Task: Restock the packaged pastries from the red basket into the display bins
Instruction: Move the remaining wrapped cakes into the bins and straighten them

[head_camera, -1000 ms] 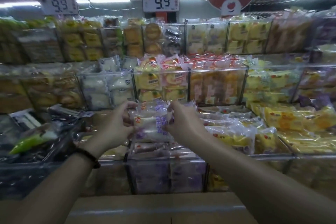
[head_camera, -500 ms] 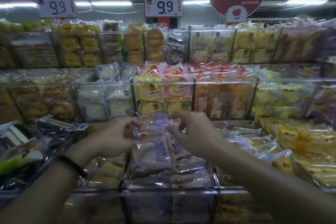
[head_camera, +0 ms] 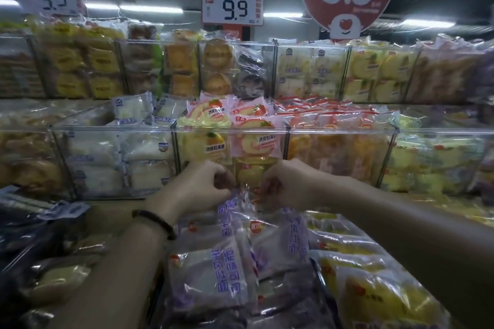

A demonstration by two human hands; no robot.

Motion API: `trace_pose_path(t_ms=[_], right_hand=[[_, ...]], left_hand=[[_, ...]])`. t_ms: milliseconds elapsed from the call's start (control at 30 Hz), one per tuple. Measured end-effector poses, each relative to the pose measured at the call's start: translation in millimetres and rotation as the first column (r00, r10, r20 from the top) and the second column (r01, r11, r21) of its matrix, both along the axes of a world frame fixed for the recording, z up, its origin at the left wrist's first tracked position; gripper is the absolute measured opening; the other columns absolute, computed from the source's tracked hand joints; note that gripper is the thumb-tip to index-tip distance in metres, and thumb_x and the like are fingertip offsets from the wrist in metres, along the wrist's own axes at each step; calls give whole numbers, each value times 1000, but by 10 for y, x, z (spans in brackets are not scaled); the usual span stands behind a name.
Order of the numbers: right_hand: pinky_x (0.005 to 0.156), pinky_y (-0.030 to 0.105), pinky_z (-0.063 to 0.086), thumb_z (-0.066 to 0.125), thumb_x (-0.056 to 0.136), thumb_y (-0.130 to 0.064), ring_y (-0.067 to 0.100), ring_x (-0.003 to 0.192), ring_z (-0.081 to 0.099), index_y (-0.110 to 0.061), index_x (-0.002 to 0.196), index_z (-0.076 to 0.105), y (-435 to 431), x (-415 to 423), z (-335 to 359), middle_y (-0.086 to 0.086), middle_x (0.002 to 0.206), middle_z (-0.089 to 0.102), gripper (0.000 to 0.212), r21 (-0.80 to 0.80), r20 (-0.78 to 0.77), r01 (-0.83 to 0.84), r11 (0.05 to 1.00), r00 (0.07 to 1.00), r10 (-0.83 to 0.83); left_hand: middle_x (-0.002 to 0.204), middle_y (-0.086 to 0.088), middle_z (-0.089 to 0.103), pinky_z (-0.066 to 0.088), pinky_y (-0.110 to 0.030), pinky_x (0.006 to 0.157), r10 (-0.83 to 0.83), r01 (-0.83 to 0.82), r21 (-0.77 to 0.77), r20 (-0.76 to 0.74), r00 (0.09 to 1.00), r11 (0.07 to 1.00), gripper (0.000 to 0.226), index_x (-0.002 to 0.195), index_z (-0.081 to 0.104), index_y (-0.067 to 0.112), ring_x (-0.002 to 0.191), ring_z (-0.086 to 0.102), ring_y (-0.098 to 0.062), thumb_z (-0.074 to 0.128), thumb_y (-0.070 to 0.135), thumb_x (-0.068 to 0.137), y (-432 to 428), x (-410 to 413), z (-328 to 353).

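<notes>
1. The left hand (head_camera: 199, 187) and right hand (head_camera: 290, 184) are close together, fingers curled, each pinching the top edge of a purple-printed packet (head_camera: 242, 203).
2. The packet stands at the back of the front display bin (head_camera: 318, 278), behind a row of matching packets (head_camera: 211, 272). The red basket is out of view.
3. Risks: the slick wrapper could slip from the pinch, or the upright packet could topple forward once let go. Pressing it down could squash the soft pastry.

Both arms extended forward; left hand (head_camera: 203, 185), right hand (head_camera: 290, 185) close together, fingers (head_camera: 215, 171) pinching pastry packet (head_camera: 242, 208).
</notes>
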State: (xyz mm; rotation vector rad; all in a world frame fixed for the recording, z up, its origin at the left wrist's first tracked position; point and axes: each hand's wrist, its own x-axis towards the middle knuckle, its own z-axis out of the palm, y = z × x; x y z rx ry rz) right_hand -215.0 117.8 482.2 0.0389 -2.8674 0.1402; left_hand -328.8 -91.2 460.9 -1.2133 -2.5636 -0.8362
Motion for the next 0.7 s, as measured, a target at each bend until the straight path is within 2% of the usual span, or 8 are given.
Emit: trace_pose_path(t_ms=[67,200,300,367,433,533,633,700], right_hand=[[76,13,54,69,92,-17,5,88,67,-24,112,79,45,-74,-30,-12,101,75,24,9,-20,-29,1000,999,29],[82,21,58,81,85,-34,1,86,70,-30,111,80,109,-235,-73,-14,97,78,26,30,0,-101,994,995,101],[80,16,56,82,84,-34,-3,86,69,-36,116,77,105,-272,-75,-17,98,77,33,25,56,-141,990,989,140],[81,23,57,80,86,-34,3,85,68,-34,119,76,68,-269,-63,-14,98,76,33,42,109,-147,988,984,142],[80,31,57,78,88,-37,9,82,66,-34,121,75,35,-264,-46,-12,92,73,32,71,136,-140,988,982,130],[75,30,52,79,88,-38,6,72,58,-31,118,76,44,-248,4,-14,77,64,31,42,118,-95,995,989,89],[74,34,53,81,88,-38,15,74,60,-30,99,76,91,-247,69,-9,80,65,14,30,58,-42,999,997,40],[73,34,55,82,88,-37,17,77,62,-29,99,76,86,-264,92,-7,84,68,15,34,1,-14,999,1000,14]], left_hand=[[96,20,76,60,-23,87,-26,25,31,21,999,999,14,100,79,34,89,69,7,78,24,90,2,-74,-109],[102,20,76,58,-19,89,-49,49,27,-2,999,998,29,115,76,31,93,69,8,79,21,88,-20,-126,-132],[110,18,74,47,-2,77,-23,23,9,-32,999,1000,38,127,74,27,97,67,8,77,17,90,-4,-116,-165],[109,20,74,46,0,75,-19,19,10,-14,1000,1000,42,129,73,27,96,65,11,76,14,90,-12,-113,-191],[112,19,75,53,-6,86,-26,26,26,24,999,999,44,129,74,29,98,67,11,77,11,89,-34,-122,-193],[110,18,78,58,-21,97,-19,17,46,51,999,999,41,123,77,33,100,70,8,80,13,88,-59,-136,-209],[105,18,76,60,-25,93,9,-10,48,16,1000,999,33,115,76,37,98,70,3,78,18,88,-51,-102,-208],[102,19,74,60,-26,85,31,-31,56,-9,999,998,30,112,75,38,94,68,2,77,20,88,-52,-70,-207]])
